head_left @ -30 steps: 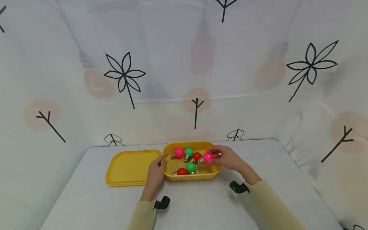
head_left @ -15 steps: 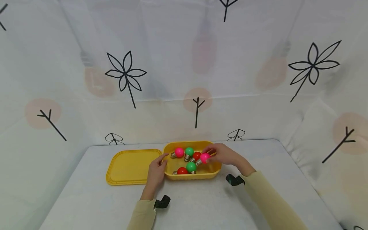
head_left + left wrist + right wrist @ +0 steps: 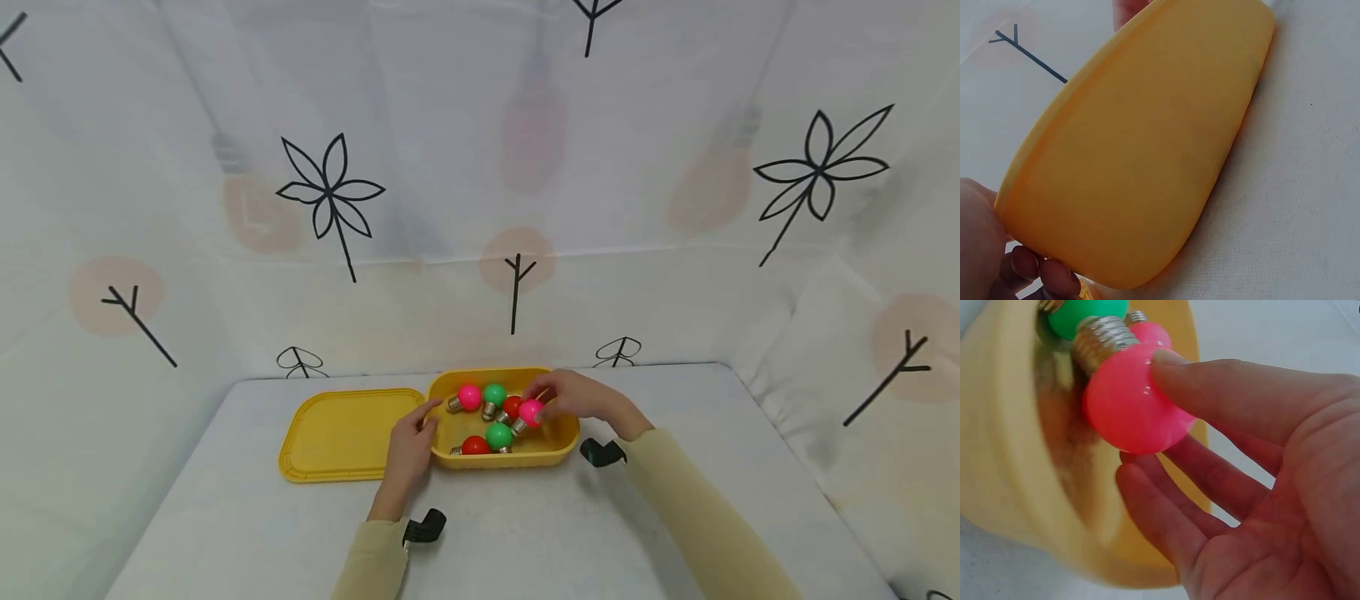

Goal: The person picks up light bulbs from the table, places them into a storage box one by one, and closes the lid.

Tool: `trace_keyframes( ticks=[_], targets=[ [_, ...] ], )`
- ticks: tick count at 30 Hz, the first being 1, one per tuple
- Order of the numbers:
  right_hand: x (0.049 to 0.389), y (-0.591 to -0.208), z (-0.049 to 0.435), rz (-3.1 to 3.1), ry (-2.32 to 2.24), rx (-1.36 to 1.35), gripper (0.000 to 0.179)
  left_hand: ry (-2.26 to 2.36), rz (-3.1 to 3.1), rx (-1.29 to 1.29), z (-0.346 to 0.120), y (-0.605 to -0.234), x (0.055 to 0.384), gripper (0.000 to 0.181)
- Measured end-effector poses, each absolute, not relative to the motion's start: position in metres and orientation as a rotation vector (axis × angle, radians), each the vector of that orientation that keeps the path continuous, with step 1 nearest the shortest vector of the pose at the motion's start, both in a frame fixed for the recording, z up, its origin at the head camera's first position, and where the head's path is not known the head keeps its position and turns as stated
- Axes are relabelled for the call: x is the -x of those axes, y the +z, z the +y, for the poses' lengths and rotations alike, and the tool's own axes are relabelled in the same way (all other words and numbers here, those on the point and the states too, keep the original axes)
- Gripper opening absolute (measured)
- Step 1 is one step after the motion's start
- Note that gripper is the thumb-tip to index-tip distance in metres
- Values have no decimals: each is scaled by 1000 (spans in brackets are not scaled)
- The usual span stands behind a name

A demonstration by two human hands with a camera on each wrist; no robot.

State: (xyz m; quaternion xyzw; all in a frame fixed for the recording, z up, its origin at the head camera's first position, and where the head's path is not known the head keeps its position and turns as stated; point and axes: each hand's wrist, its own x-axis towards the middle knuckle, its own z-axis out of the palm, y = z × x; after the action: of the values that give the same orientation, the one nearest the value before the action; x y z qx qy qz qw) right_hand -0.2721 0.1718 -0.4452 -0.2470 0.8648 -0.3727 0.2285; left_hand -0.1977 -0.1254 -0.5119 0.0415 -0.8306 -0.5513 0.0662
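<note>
My right hand point(image 3: 581, 395) pinches a pink light bulb point(image 3: 1135, 403) by its round globe, thumb on one side and fingers on the other. The bulb is tilted, its silver screw base pointing down and left, over the right half of a yellow plastic container point(image 3: 510, 462). At the container's left end, my left hand point(image 3: 407, 454) holds the rim and end wall; in the left wrist view its curled fingers point(image 3: 1060, 278) touch the outer wall. Inside lie another pink bulb point(image 3: 470, 397), two green bulbs point(image 3: 498, 436) and two red bulbs point(image 3: 475, 445).
A flat yellow lid point(image 3: 341, 437) lies left of the container, its right edge partly behind my left hand. Both stand near the back edge of a white-covered table point(image 3: 525, 542). A printed cloth point(image 3: 450, 317) hangs behind and at the sides.
My right hand has moved slightly left with the pink bulb, farther over the container, and the bulb's screw base has tipped downward. The left hand has stayed at the container's end.
</note>
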Motion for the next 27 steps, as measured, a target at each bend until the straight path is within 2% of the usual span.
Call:
trace_keyframes(
  ticks=[27],
  targets=[
    [292, -455, 159, 2267, -958, 642, 31, -1701, -2476, -111, -125, -512, 199, 31]
  ],
)
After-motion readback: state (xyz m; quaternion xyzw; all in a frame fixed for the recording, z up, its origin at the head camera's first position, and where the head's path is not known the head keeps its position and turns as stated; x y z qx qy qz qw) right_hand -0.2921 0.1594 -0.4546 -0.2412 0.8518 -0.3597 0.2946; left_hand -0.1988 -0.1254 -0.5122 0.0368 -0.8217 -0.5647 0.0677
